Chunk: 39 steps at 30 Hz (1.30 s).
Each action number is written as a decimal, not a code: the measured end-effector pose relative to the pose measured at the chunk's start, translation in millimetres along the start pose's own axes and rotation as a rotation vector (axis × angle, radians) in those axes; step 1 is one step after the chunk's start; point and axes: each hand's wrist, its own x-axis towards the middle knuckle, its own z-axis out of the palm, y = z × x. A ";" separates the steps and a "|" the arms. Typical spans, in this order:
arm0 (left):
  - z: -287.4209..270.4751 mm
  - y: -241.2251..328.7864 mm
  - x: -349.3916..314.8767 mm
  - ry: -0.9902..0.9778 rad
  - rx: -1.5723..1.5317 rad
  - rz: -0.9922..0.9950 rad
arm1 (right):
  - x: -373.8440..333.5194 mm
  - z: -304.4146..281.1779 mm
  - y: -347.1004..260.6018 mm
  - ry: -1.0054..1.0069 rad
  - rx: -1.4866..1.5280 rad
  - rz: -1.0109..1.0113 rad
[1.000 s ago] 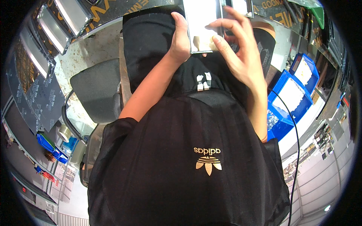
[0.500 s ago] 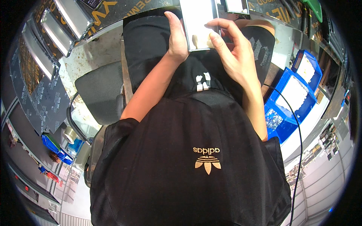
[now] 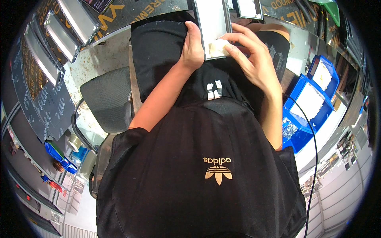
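A long framed panel (image 3: 212, 24) with a shiny pale face and dark edges lies over my lap, running up past the top of the view. My left hand (image 3: 193, 49) grips its left edge, thumb along the side and the other fingers hidden behind or under it. At the panel's near end, my right hand (image 3: 254, 55) pinches a cream-white wad (image 3: 217, 48), which looks like folded cloth, between thumb and forefinger. The wad rests against the panel's face. The remaining right fingers curl by the panel's right edge.
Similar framed panels (image 3: 63, 36) lie on the bench at the upper left, and another framed piece (image 3: 250, 8) sits at the top. Blue bins (image 3: 307, 104) with white small parts stand at right. A black cable (image 3: 316, 158) hangs beside me; an empty chair (image 3: 106, 99) stands left.
The panel and both hands have shifted slightly right and toward me. My right fingers have moved down the panel's near end, and the cream-white wad now shows more plainly.
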 end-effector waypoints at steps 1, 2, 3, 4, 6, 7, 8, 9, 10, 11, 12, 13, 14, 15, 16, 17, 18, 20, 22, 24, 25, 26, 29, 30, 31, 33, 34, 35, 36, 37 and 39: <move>-2.5 -0.6 1.4 -0.008 0.088 0.010 | 0.2 -2.9 0.8 -0.007 -0.067 -0.030; -2.6 -1.6 1.2 -0.012 0.073 0.018 | 0.8 -5.3 1.2 -0.014 -0.134 -0.060; -1.9 -2.7 1.0 -0.003 0.078 0.013 | 1.5 -7.3 1.3 -0.016 -0.144 -0.079; -1.7 -2.9 1.1 0.006 0.081 0.000 | 2.3 -9.6 1.4 -0.018 -0.155 -0.097; -1.7 -2.4 1.8 0.014 0.100 0.017 | 3.3 -13.7 1.4 -0.003 -0.173 -0.137; -1.8 -1.9 1.8 0.024 0.120 0.013 | 2.6 -15.8 1.3 0.013 -0.179 -0.158; -1.7 -1.6 1.8 0.036 0.170 0.011 | 1.5 -17.2 1.2 0.028 -0.184 -0.180; -1.4 -1.6 1.6 0.053 0.230 0.001 | -1.3 -18.4 0.9 0.017 -0.170 -0.161; -1.2 -1.9 1.7 0.069 0.290 -0.009 | -4.5 -18.9 0.8 0.006 -0.157 -0.142; -0.1 -2.9 1.2 0.071 0.279 -0.005 | -7.2 -18.5 1.3 0.000 -0.149 -0.136; 0.9 -3.9 0.7 0.070 0.267 -0.001 | -10.2 -17.6 2.0 0.018 -0.136 -0.161; 1.5 -4.8 0.8 0.070 0.254 0.002 | -12.9 -15.8 3.0 0.039 -0.128 -0.198; 1.8 -5.4 0.9 0.047 0.249 0.001 | -15.2 -14.2 4.2 0.061 -0.120 -0.235; 1.5 -5.0 0.9 0.026 0.245 0.001 | -17.7 -12.2 5.1 0.079 -0.107 -0.233; 1.1 -4.4 0.7 0.005 0.241 0.001 | -19.0 -11.0 6.5 0.103 -0.116 -0.251; 0.1 -3.1 0.9 -0.010 0.270 -0.003 | -20.3 -10.1 7.7 0.120 -0.127 -0.267; -1.2 -1.2 1.2 -0.024 0.301 -0.008 | -20.7 -9.6 9.0 0.137 -0.140 -0.275; -2.2 2.0 0.7 -0.018 0.372 -0.005 | -20.8 -9.1 11.2 0.172 -0.128 -0.306; -2.1 5.0 0.1 0.020 0.453 0.013 | -19.7 -8.4 13.2 0.226 -0.118 -0.343; -1.0 7.3 -0.1 0.017 0.436 -0.001 | -19.3 -5.5 14.2 0.292 -0.113 -0.390; 0.2 8.1 0.8 0.011 0.425 -0.006 | -19.9 -2.8 14.1 0.340 -0.043 -0.380; 1.5 8.8 1.7 -0.005 0.325 -0.019 | -21.1 -1.8 14.1 0.415 0.037 -0.368; 8.5 11.9 0.4 0.001 0.250 -0.148 | -25.3 7.8 13.3 0.467 0.902 -0.037; 11.0 12.5 1.4 0.028 0.134 -0.186 | -27.6 7.8 12.6 0.407 1.198 0.040; 11.9 13.8 2.6 0.021 0.098 -0.215 | -26.9 8.8 13.7 0.384 1.327 0.061; 13.1 16.1 4.9 -0.009 0.080 -0.232 | -27.5 8.2 13.6 0.302 1.564 0.054; 13.1 17.4 5.4 -0.031 0.101 -0.224 | -27.0 7.6 13.5 0.263 1.694 0.058; 13.0 18.0 6.0 -0.042 0.109 -0.223 | -26.2 7.2 13.5 0.207 1.754 0.029; 13.2 18.0 6.8 -0.042 0.098 -0.224 | -25.1 6.8 13.6 0.192 1.791 0.012; 12.6 18.6 6.4 -0.039 0.089 -0.230 | -24.4 7.1 13.4 0.177 1.834 0.004; 11.9 18.6 5.3 -0.032 0.082 -0.240 | -23.5 8.0 13.8 0.139 1.857 -0.032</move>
